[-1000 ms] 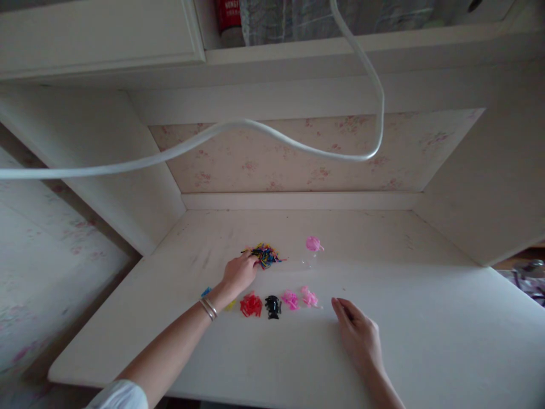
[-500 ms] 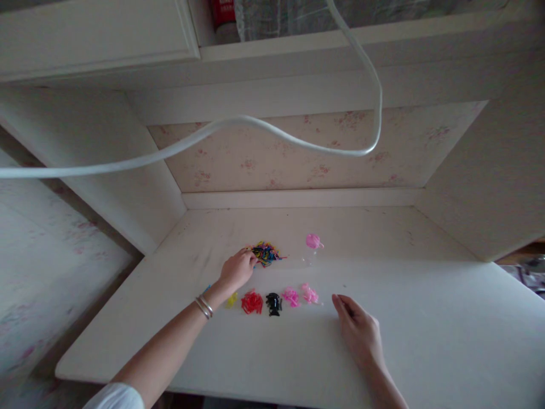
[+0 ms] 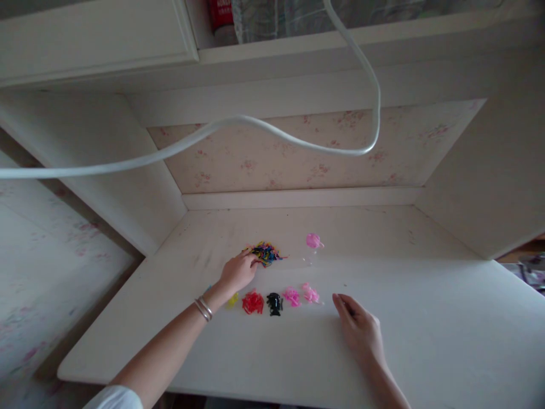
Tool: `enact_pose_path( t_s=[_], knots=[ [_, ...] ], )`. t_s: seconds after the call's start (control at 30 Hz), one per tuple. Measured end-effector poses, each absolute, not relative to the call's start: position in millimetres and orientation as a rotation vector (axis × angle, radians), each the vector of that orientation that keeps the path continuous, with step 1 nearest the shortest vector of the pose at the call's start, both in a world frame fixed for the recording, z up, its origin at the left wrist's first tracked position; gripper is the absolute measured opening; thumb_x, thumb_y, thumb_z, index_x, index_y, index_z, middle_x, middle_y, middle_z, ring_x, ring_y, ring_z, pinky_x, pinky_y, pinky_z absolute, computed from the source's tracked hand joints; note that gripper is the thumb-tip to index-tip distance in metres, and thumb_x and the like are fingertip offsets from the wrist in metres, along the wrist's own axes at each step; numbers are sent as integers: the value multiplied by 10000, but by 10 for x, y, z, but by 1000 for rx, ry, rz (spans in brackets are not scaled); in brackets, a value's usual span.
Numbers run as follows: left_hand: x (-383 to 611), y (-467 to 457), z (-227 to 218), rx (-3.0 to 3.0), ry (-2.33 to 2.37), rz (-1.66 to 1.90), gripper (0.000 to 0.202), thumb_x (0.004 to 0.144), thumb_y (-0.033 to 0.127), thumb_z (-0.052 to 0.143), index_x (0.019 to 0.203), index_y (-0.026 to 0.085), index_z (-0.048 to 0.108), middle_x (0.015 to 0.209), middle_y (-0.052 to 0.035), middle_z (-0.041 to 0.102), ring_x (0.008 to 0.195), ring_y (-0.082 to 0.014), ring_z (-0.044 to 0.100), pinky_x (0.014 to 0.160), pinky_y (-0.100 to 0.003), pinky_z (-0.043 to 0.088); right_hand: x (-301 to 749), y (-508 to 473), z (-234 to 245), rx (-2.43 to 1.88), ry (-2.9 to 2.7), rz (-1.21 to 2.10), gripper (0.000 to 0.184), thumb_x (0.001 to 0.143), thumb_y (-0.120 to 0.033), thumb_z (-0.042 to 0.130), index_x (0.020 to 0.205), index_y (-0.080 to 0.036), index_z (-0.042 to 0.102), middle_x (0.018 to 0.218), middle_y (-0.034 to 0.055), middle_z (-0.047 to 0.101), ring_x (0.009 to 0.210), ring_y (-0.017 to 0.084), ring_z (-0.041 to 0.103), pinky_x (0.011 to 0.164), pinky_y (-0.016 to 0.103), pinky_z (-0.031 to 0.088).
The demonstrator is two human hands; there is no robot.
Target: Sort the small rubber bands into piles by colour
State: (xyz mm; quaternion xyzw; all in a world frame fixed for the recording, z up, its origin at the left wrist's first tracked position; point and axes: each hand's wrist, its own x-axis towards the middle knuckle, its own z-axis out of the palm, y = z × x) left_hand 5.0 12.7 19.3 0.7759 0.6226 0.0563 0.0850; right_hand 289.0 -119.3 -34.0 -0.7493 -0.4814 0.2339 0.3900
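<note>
A mixed heap of small coloured pieces (image 3: 266,253) lies on the white desk (image 3: 426,318). My left hand (image 3: 239,271) reaches to the heap's left edge, fingers bunched in a pinch against it; what they hold is too small to see. Nearer me runs a row of sorted little piles: yellow (image 3: 232,299), red (image 3: 252,302), black (image 3: 274,304) and two pink ones (image 3: 291,296) (image 3: 310,293). My right hand (image 3: 357,329) rests flat on the desk, right of the row, fingers stretched out and holding nothing.
A separate pink piece (image 3: 314,241) lies behind the row. A white cable (image 3: 264,126) hangs across the view above the desk. The desk sits in an alcove with floral back panel (image 3: 298,165), side walls and a shelf above.
My left hand has stayed at the heap, its fingers shifting slightly at the edge. The right hand has not moved. The view has shifted a little.
</note>
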Motion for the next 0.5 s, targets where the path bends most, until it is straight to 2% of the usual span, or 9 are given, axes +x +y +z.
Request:
enact_pose_path(
  t_s=[0.2, 0.5],
  knots=[
    [147, 191, 111, 2347, 1842, 138, 260, 879, 324, 448, 1005, 281, 672, 1186, -30, 605, 966, -183, 611, 820, -296, 458, 2879, -1191, -335, -1886, -1228, 610, 491, 813, -605, 455, 847, -176, 691, 650, 15, 663, 603, 143, 600, 540, 176, 421],
    [148, 218, 102, 2309, 1842, 156, 263, 891, 307, 431, 929, 211, 673, 1103, -71, 641, 910, -187, 633, 790, -286, 453, 2882, -1190, -339, -1896, -1233, 587, 488, 811, -595, 454, 854, -177, 704, 690, 22, 683, 649, 145, 619, 564, 170, 426]
  ],
)
